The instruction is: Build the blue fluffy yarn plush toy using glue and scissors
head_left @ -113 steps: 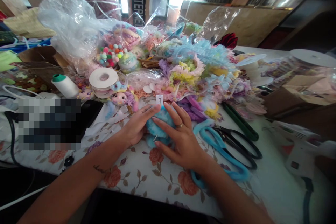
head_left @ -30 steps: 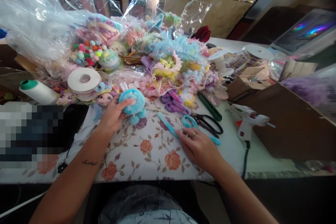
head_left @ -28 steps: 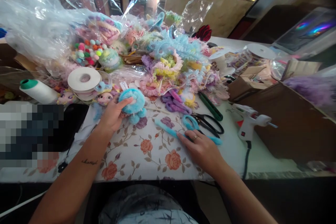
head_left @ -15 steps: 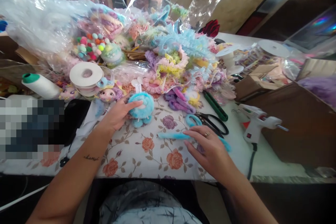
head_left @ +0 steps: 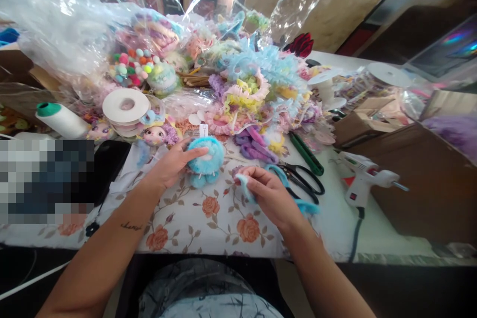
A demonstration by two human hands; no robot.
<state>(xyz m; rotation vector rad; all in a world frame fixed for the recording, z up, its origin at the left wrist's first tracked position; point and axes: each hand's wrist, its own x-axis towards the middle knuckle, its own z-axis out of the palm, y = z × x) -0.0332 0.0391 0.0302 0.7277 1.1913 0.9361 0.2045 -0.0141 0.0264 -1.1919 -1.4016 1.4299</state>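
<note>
My left hand (head_left: 178, 161) is closed on a fluffy light-blue plush piece (head_left: 205, 160), thumb across its paler middle. A small white tag (head_left: 203, 130) stands up from its top edge, and rounded tufts hang below it. To the right, my right hand (head_left: 267, 190) pinches the end of a light-blue fuzzy strip (head_left: 246, 188) between thumb and fingers, raised off the cloth. More of the blue strip (head_left: 306, 206) shows beyond that hand, and a blue loop lies by the black-handled scissors (head_left: 303, 179).
A white glue gun (head_left: 368, 174) stands at right beside a cardboard box (head_left: 417, 184). A green cutter (head_left: 307, 154) lies behind the scissors. Heaped lace trims (head_left: 261, 64), a ribbon spool (head_left: 124, 107), a thread cone (head_left: 61, 119) and plastic bags (head_left: 48, 10) fill the back.
My right hand has closed on the blue strip, lifting its end and moving leftward towards the plush piece. My left hand and the plush piece have shifted slightly right in view.
</note>
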